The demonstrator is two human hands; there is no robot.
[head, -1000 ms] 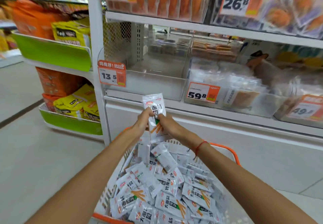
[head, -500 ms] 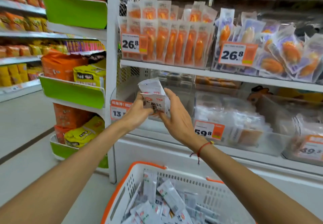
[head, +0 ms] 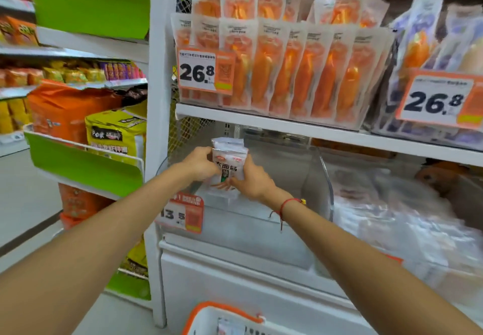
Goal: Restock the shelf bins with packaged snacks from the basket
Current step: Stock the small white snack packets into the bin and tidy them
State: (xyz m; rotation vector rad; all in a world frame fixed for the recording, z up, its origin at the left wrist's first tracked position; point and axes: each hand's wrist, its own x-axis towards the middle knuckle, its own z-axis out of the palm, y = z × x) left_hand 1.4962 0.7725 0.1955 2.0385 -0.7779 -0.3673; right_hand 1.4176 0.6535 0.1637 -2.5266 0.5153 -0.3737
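A small stack of white snack packets (head: 228, 161) with black lettering sits between my two hands over the clear plastic bin (head: 243, 227) on the lower shelf. My left hand (head: 200, 163) grips the stack from the left side. From the right and below, my right hand (head: 252, 178) holds the same stack. The bin carries a 13.5 price tag (head: 181, 213) on its front left and looks bare inside. Only the rim of the white basket (head: 222, 317) with orange trim shows at the bottom edge, with a few packets in it.
To the right, a second clear bin (head: 392, 214) is full of pale packets. The shelf above (head: 300, 125) holds upright orange snack packs with 26.8 tags. A white upright post (head: 159, 125) separates this unit from green-fronted shelves (head: 83, 167) of orange and yellow bags on the left.
Both hands lifted the packets out of the basket and carried them up and forward over the left bin. The view tilted up, so the basket dropped to the bottom edge.
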